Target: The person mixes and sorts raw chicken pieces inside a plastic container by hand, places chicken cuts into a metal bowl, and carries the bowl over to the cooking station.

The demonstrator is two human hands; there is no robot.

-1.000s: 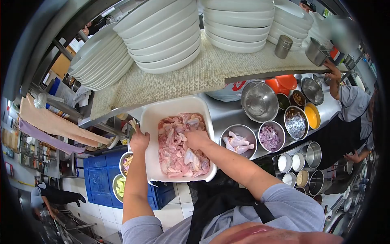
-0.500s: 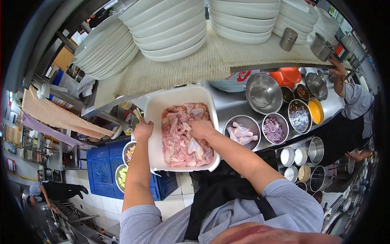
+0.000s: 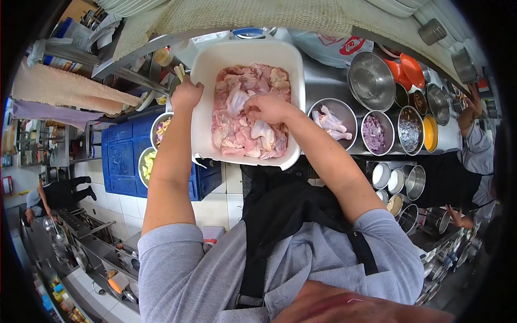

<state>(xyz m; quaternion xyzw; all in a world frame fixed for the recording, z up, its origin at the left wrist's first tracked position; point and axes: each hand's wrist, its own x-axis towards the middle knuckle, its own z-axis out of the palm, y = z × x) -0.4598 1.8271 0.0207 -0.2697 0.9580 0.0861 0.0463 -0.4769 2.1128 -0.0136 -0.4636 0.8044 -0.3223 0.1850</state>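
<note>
Your left hand curls at the left rim of the white tub; your right hand, fingers bent, touches raw chicken inside. Whether either pinches, cannot tell. Pieces likely soft, slippery; grasp at the thick middle.

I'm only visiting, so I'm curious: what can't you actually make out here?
All in the head view:
Bottom of the white tub: covered by raw meat.
Whether the right grip pinches a piece: its own knuckles hide it.
Far side of the bowl of green pieces: behind the left forearm.
Height of the upper-left plate stack: cut off by the top edge.
What the distant person at left handles: too small.
</note>
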